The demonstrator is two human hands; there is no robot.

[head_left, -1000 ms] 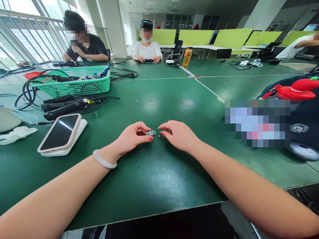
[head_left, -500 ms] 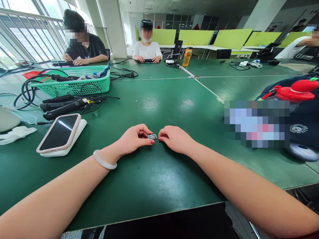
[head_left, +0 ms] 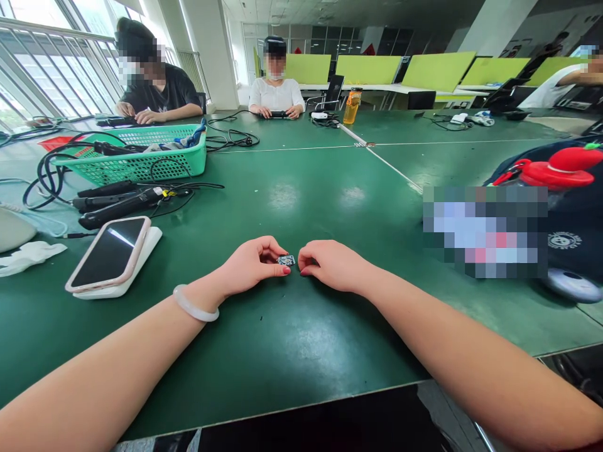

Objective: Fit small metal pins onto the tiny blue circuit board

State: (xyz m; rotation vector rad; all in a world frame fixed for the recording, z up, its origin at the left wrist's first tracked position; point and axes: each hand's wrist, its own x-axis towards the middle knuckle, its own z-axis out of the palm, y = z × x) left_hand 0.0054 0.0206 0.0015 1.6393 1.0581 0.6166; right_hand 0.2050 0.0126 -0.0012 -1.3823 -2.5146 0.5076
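Note:
My left hand (head_left: 252,262), with a pale bangle (head_left: 195,306) on its wrist, pinches a small circuit board (head_left: 286,260) between thumb and fingers. The board is dark with light parts and sits just above or on the green tabletop (head_left: 301,351); I cannot tell which. Close by on the right, my right hand (head_left: 330,263) has its fingers curled and thumb tip pressed in, a narrow gap away from the board. Whatever may be between those fingertips is hidden or too small to make out.
Left of my hands, a phone (head_left: 110,252) lies on a white box (head_left: 153,242). Behind are black handheld devices (head_left: 120,207) with cables and a green basket (head_left: 136,164). A dark bag (head_left: 575,213) lies at right. Two people sit across, near an orange bottle (head_left: 352,107).
The whole view has shifted slightly. My right hand's fingertips have curled in a little; my left hand keeps its pinch on the circuit board.

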